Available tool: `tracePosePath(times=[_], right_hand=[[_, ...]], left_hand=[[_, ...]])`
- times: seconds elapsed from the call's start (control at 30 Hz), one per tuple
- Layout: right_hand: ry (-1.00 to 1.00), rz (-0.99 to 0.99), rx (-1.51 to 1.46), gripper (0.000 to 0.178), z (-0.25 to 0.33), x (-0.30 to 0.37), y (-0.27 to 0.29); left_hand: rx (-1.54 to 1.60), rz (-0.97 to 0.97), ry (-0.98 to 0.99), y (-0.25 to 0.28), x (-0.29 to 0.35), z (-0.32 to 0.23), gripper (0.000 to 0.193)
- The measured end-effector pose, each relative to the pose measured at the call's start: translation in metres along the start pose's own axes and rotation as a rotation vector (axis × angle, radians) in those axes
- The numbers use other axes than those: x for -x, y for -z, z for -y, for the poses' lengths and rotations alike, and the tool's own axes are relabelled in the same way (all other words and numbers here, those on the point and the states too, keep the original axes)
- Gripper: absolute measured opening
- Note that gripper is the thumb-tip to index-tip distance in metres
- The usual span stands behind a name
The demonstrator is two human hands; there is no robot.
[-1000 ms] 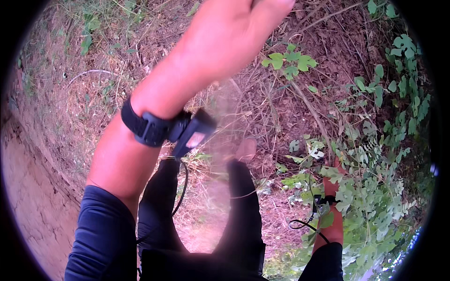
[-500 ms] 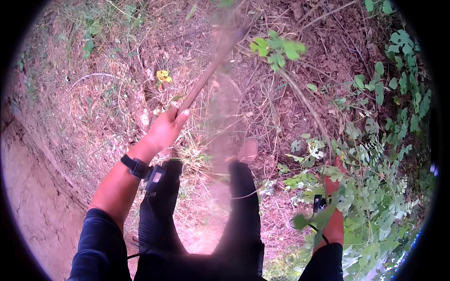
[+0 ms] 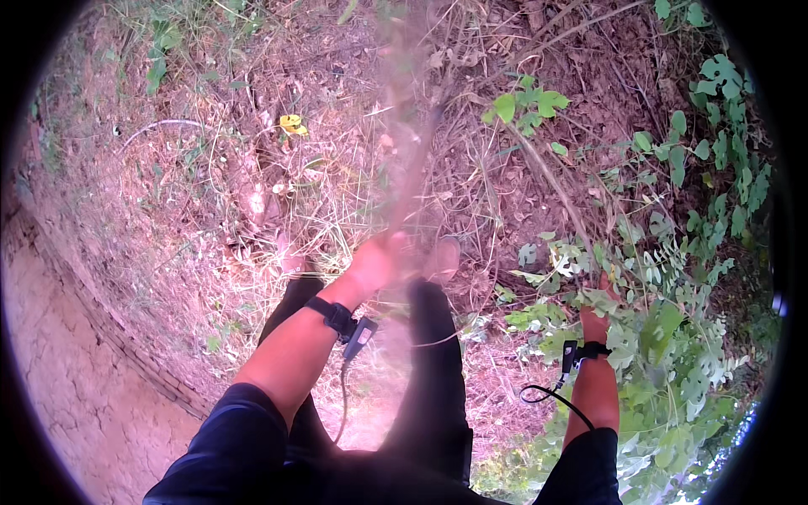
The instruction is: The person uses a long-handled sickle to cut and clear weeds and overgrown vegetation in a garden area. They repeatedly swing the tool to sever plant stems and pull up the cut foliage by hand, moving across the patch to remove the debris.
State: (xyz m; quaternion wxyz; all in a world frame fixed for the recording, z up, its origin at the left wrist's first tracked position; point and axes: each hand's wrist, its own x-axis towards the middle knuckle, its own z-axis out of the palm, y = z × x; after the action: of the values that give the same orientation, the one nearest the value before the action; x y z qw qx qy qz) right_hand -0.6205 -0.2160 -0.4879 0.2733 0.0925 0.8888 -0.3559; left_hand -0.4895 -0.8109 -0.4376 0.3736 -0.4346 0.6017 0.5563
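The left hand has its grip wrapped around a motion-blurred wooden stick that points forward and slightly right. Further right, a woody stem slants back toward the nearer right hand, whose grip I cannot tell among the leaves.

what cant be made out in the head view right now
All in the head view:
- Right hand: mostly hidden by green leaves, so its grip can't be told.
- Left hand: fingers blurred around the brown stick.
- The stick's far end: lost in a hazy vertical smear.
- Dark sleeves: cut off by the lower edge.
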Motion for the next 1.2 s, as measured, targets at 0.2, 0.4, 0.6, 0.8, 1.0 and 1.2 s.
tracePosePath(times=[0.2,0.4,0.6,0.8,1.0,1.2], right_hand=[[-0.166,0.025,0.972,0.049,-0.045,0.006,0.026],[-0.212,0.029,1.044,0.051,0.004,0.001,0.005],[-0.398,0.161,1.234,0.055,0.058,0.003,-0.016],[-0.108,-0.028,0.884,0.05,0.081,0.014,-0.016],[0.006,-0.07,0.873,0.049,0.07,0.012,-0.011],[0.055,-0.054,0.882,0.048,0.051,-0.001,-0.004]], left_hand=[[0.32,-0.143,-0.296,0.01,0.019,-0.021,0.038],[0.58,-0.24,-0.81,0.034,0.02,-0.118,0.03],[0.177,-0.286,-0.336,-0.032,-0.014,-0.02,0.039],[0.196,-0.007,0.09,-0.028,0.038,0.07,0.044],[0.286,-0.058,-0.171,0.013,0.011,0.007,0.041],[0.319,-0.071,-0.247,0.005,-0.04,0.002,0.041]])
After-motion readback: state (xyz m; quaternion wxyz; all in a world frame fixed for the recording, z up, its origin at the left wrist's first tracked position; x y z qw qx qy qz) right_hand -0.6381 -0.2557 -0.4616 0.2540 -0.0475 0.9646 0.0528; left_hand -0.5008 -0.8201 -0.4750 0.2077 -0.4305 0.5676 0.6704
